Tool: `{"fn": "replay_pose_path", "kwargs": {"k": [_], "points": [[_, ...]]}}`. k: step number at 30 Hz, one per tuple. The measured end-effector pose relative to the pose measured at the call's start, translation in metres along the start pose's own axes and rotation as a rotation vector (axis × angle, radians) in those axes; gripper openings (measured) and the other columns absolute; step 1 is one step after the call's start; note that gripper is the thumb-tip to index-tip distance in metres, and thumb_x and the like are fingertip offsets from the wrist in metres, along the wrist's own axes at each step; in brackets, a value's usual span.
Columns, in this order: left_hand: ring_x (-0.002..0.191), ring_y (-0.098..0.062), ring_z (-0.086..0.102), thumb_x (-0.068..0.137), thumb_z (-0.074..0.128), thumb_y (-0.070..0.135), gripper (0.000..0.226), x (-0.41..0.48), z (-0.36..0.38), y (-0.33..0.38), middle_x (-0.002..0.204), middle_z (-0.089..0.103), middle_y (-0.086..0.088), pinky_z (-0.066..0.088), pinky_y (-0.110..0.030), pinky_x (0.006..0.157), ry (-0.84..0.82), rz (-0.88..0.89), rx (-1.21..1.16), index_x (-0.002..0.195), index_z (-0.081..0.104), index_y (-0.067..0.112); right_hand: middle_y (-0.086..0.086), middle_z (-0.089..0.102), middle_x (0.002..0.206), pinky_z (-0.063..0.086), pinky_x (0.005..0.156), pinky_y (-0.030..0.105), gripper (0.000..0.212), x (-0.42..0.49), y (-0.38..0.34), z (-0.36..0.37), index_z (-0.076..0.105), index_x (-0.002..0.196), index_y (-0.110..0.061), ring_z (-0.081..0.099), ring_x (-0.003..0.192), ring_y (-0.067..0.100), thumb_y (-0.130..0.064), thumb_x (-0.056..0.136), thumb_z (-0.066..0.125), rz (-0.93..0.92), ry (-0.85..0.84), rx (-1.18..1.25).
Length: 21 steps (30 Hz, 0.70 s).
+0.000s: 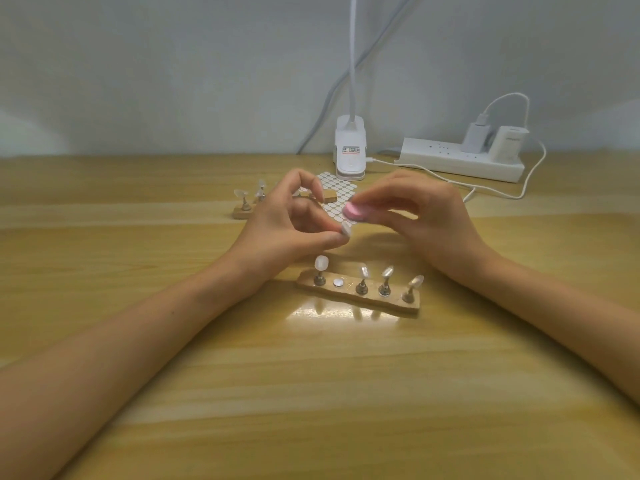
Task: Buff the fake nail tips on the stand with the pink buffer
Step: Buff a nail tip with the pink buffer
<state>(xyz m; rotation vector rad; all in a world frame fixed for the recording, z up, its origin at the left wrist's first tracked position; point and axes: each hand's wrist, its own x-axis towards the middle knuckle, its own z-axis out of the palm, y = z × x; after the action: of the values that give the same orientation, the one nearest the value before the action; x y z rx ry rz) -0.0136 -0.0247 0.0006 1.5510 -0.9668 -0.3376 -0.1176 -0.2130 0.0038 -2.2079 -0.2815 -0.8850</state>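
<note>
Buffing one nail tip (346, 229)
Pinched in left hand (291, 223) — pink buffer (355, 211) (blurred) gripped in right hand (429, 216). Next: back onto stand (398, 304).

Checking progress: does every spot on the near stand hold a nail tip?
No, the second spot from left on the near stand shows only a bare metal disc.

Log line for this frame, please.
left hand: pinches nail tip | right hand: holds buffer near tip | stand: four tips, one slot empty
</note>
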Motion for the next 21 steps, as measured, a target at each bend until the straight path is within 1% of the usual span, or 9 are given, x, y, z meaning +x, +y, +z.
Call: {"fn": "replay_pose_path", "kwargs": {"k": [3, 5, 7, 9, 12, 14, 16, 19, 21], "points": [[0.079, -0.017, 0.073, 0.076, 0.084, 0.003, 0.044, 0.001, -0.001, -0.001, 0.076, 0.075, -0.003, 0.059, -0.028, 0.078, 0.023, 0.014, -0.008, 0.098, 0.048, 0.017, 0.011, 0.07, 0.102, 0.059, 0.087, 0.041, 0.023, 0.001, -0.002, 0.0, 0.073, 0.108, -0.006, 0.071, 0.095, 0.021, -0.012, 0.086, 0.075, 0.003, -0.01, 0.099], [0.075, -0.016, 0.071, 0.076, 0.084, 0.006, 0.045, 0.001, -0.001, -0.002, 0.075, 0.074, -0.003, 0.057, -0.028, 0.073, 0.026, 0.029, -0.01, 0.1, 0.047, 0.016, 0.011, 0.068, 0.103, 0.058, 0.086, 0.041, 0.023, -0.002, -0.006, 0.006, 0.073, 0.109, -0.008, 0.069, 0.096, 0.024, -0.014, 0.087, 0.073, -0.078, -0.11, 0.042], [0.075, -0.013, 0.071, 0.077, 0.084, 0.007, 0.043, 0.001, -0.001, -0.001, 0.075, 0.075, -0.002, 0.055, -0.024, 0.072, 0.033, 0.039, 0.0, 0.098, 0.047, 0.018, 0.01, 0.069, 0.101, 0.058, 0.086, 0.041, 0.022, -0.002, -0.005, 0.005, 0.074, 0.107, -0.006, 0.069, 0.095, 0.022, -0.015, 0.087, 0.073, -0.033, -0.096, 0.021], [0.076, -0.011, 0.072, 0.077, 0.083, 0.005, 0.043, 0.0, 0.0, -0.001, 0.075, 0.075, -0.002, 0.054, -0.023, 0.075, 0.039, 0.055, 0.016, 0.096, 0.047, 0.019, 0.01, 0.07, 0.1, 0.058, 0.087, 0.038, 0.022, -0.001, -0.006, 0.002, 0.074, 0.105, -0.004, 0.07, 0.095, 0.02, -0.015, 0.086, 0.073, 0.001, -0.033, 0.035], [0.072, -0.009, 0.069, 0.078, 0.083, 0.009, 0.042, 0.0, 0.0, 0.0, 0.071, 0.072, 0.004, 0.053, -0.021, 0.071, 0.038, 0.071, 0.029, 0.095, 0.046, 0.018, 0.009, 0.07, 0.097, 0.056, 0.085, 0.03, 0.019, -0.002, -0.013, 0.006, 0.074, 0.103, -0.004, 0.068, 0.092, 0.019, -0.014, 0.087, 0.073, -0.117, -0.085, 0.014], [0.074, -0.01, 0.069, 0.078, 0.084, 0.01, 0.043, 0.0, 0.0, 0.0, 0.072, 0.073, 0.002, 0.055, -0.023, 0.073, 0.039, 0.074, 0.055, 0.095, 0.045, 0.018, 0.006, 0.07, 0.094, 0.053, 0.083, 0.027, 0.016, -0.002, -0.012, 0.007, 0.075, 0.099, -0.005, 0.066, 0.089, 0.015, -0.014, 0.086, 0.074, -0.125, -0.108, -0.069], [0.079, -0.011, 0.072, 0.078, 0.082, 0.005, 0.043, 0.0, 0.0, 0.0, 0.076, 0.075, -0.001, 0.057, -0.027, 0.079, 0.041, 0.071, 0.066, 0.095, 0.045, 0.019, 0.004, 0.072, 0.094, 0.053, 0.083, 0.029, 0.017, -0.001, -0.009, 0.002, 0.075, 0.096, -0.005, 0.066, 0.089, 0.011, -0.018, 0.086, 0.074, -0.082, -0.062, -0.118], [0.082, -0.012, 0.073, 0.079, 0.082, 0.006, 0.042, -0.002, 0.0, 0.001, 0.077, 0.076, -0.001, 0.06, -0.033, 0.085, 0.033, 0.084, 0.085, 0.094, 0.045, 0.02, 0.005, 0.07, 0.095, 0.051, 0.086, 0.026, 0.018, -0.003, -0.008, 0.0, 0.074, 0.099, -0.006, 0.065, 0.091, 0.013, -0.019, 0.086, 0.073, -0.13, -0.03, -0.154], [0.083, -0.012, 0.073, 0.079, 0.082, 0.006, 0.042, -0.002, 0.0, 0.002, 0.077, 0.076, 0.0, 0.06, -0.035, 0.085, 0.022, 0.087, 0.083, 0.095, 0.045, 0.019, 0.004, 0.071, 0.095, 0.053, 0.087, 0.028, 0.019, -0.003, -0.008, 0.0, 0.074, 0.099, -0.006, 0.065, 0.092, 0.011, -0.019, 0.086, 0.073, -0.09, -0.035, -0.144]]}}
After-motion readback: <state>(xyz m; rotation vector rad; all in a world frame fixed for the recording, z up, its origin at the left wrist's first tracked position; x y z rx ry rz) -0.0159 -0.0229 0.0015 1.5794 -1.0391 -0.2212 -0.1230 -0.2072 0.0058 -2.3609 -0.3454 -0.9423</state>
